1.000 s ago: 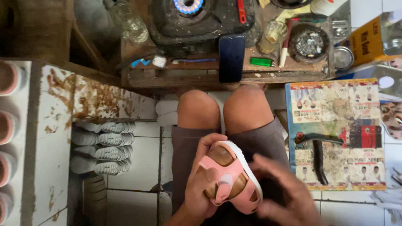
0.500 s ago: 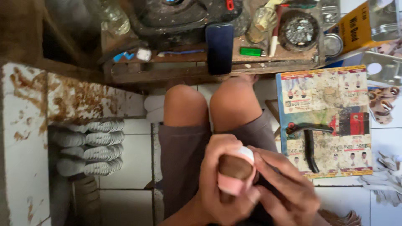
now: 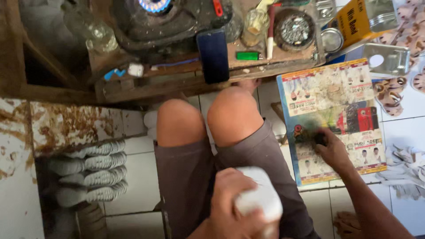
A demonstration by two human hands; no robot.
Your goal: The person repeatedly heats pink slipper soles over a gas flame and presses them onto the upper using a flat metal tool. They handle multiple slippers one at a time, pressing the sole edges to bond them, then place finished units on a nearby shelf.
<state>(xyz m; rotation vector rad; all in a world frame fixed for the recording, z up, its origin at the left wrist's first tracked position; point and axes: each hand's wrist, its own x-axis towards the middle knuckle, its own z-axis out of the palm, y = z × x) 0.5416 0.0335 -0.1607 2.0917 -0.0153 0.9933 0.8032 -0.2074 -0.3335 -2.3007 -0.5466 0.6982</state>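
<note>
My left hand (image 3: pixel 230 206) grips a small sandal (image 3: pixel 261 197) over my lap, its white sole turned up toward me. My right hand (image 3: pixel 332 150) reaches out to the right onto a stained printed sheet (image 3: pixel 332 97) lying on the tiled floor. Its fingers curl over a dark-handled tool (image 3: pixel 319 139), which the hand mostly hides. My bare knees (image 3: pixel 232 113) sit between the two hands, in front of a low wooden bench (image 3: pixel 177 84).
The bench carries a lit burner (image 3: pixel 155 5), a dark phone (image 3: pixel 213 55), a green lighter (image 3: pixel 248 55), a glass jar and round tins. White soles (image 3: pixel 88 172) are stacked at left. Sandal parts (image 3: pixel 389 95), a yellow can (image 3: pixel 356 20) and a metal piece lie at right.
The right hand left the sandal and moved right onto the tool on the printed sheet. The left hand turned the sandal from its pink upper side to sole-up.
</note>
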